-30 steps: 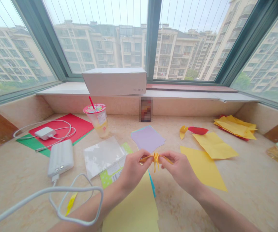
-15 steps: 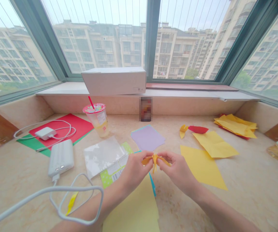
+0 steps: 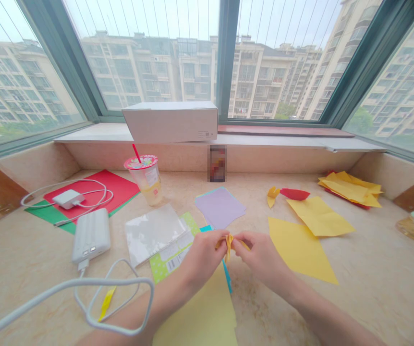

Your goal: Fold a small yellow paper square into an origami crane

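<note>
Between my two hands is a small folded piece of yellow paper (image 3: 229, 241), with narrow parts sticking out to both sides and a thin part hanging down. My left hand (image 3: 207, 250) pinches its left side, thumb against fingers. My right hand (image 3: 255, 250) pinches the right side in the same way. Under my left forearm lies a large pale yellow sheet (image 3: 200, 317), with blue paper (image 3: 227, 276) showing at its edge. Just beyond the hands rests a stack of square paper with a purple sheet (image 3: 220, 206) on top.
At right lie yellow sheets (image 3: 300, 250), a red and yellow folded paper piece (image 3: 295, 193) and a yellow paper pile (image 3: 353, 187). Left are a drink cup (image 3: 147, 180), a clear packet (image 3: 154, 233), a white power bank (image 3: 91, 235) and a looping cable (image 3: 116, 283). A white box (image 3: 171, 122) stands behind.
The folded yellow paper has turned slightly and its fanned middle looks narrower. Both hands have shifted slightly downward, still pinching it.
</note>
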Available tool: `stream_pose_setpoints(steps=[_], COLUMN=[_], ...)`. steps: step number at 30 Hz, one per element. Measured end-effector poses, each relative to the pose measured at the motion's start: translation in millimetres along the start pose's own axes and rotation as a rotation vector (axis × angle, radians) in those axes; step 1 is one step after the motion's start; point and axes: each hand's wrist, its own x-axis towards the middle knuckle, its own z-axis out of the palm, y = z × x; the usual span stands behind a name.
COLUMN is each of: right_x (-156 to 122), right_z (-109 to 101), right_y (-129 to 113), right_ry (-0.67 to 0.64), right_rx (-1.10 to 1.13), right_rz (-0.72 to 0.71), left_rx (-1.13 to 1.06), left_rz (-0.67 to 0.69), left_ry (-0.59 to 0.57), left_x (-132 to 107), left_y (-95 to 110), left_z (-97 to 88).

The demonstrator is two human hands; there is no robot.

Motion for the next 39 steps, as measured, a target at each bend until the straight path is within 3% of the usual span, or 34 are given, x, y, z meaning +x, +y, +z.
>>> stream_pose_setpoints(steps=[9, 16, 19, 22, 26, 31, 35, 39], right_x=[3.5, 5.1, 8.2, 11.9, 16.3, 17.9, 14.7, 10.8], right_z=[-11.8, -16.9, -19.8, -24.9, -29.1, -27.4, -26.4, -27.8], right_y=[-1.2, -0.3, 3.1, 5.8, 9.9, 10.5, 2.0, -2.1], right_ry=[-0.100, -0.135, -0.136, -0.108, -0.049, 0.003, -0.096, -0.216], right_rx=[0.056, 0.131, 0.264, 0.392, 0.541, 0.585, 0.566, 0.540], right_rz=[0.055, 0.040, 0.037, 0.034, 0.083, 0.157, 0.150, 0.020], left_rx=[-0.088, -0.183, -0.298, -0.556, -0.873, -0.745, -0.761, -0.934], left_rz=[-0.058, -0.092, -0.181, -0.252, -0.204, -0.098, -0.059, -0.122], left_ry=[-0.112, -0.104, -0.092, -0.114, -0.153, -0.117, -0.125, -0.114], left_x=[0.3, -0.3, 0.9, 3.4, 5.7, 1.6, 1.2, 4.8], left_y=[4.8, 4.0, -1.4, -3.5, 0.2, 2.7, 3.4, 4.7], left_z=[-6.8, -6.9, -4.9, -6.9, -15.3, -12.1, -3.9, -4.8])
